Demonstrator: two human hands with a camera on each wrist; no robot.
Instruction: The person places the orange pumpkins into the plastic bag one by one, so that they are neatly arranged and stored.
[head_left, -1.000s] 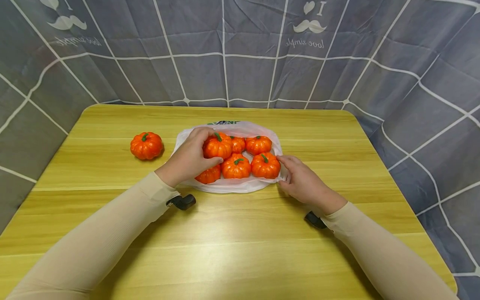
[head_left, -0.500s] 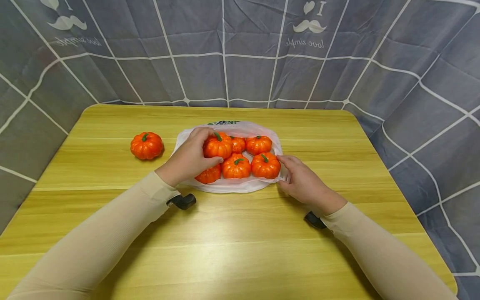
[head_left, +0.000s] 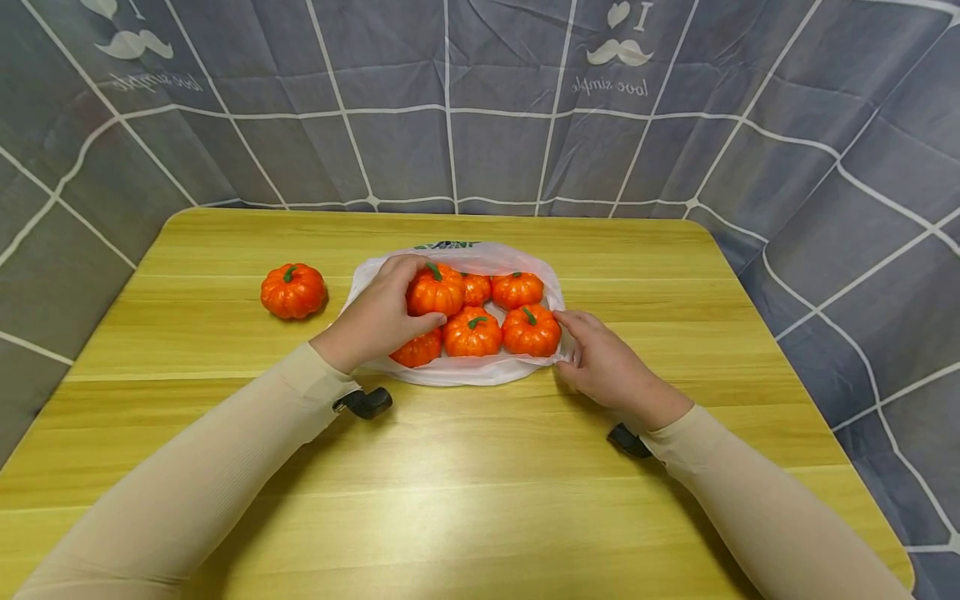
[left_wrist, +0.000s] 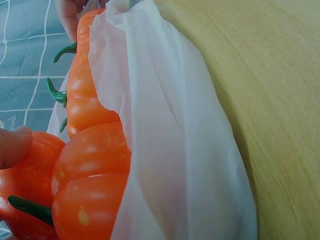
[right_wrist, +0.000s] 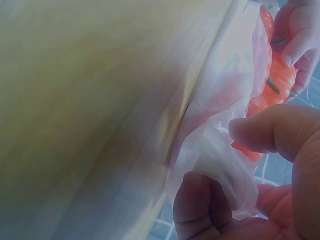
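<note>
A white plastic bag (head_left: 480,372) lies with its mouth spread, and several orange toy pumpkins with green stems sit inside it. At the bag's left side my left hand (head_left: 372,321) grips one pumpkin (head_left: 437,292), thumb in front and fingers behind; it sits higher than its neighbours. The left wrist view has my thumb (left_wrist: 14,148) pressed on that pumpkin, beside another pumpkin (left_wrist: 92,185). My right hand (head_left: 611,367) holds the bag's right edge, next to the front right pumpkin (head_left: 531,332). In the right wrist view the bag's film (right_wrist: 215,155) runs between thumb and fingers.
A single pumpkin (head_left: 293,292) stands on the wooden table (head_left: 480,500), left of the bag. Grey curtain (head_left: 502,150) with white lines hangs behind the table and along both sides. Black straps with mounts (head_left: 366,404) sit at the wrists.
The pumpkin in my left hand has tilted or risen very slightly. Both hands, the bag and the other pumpkins stay in place.
</note>
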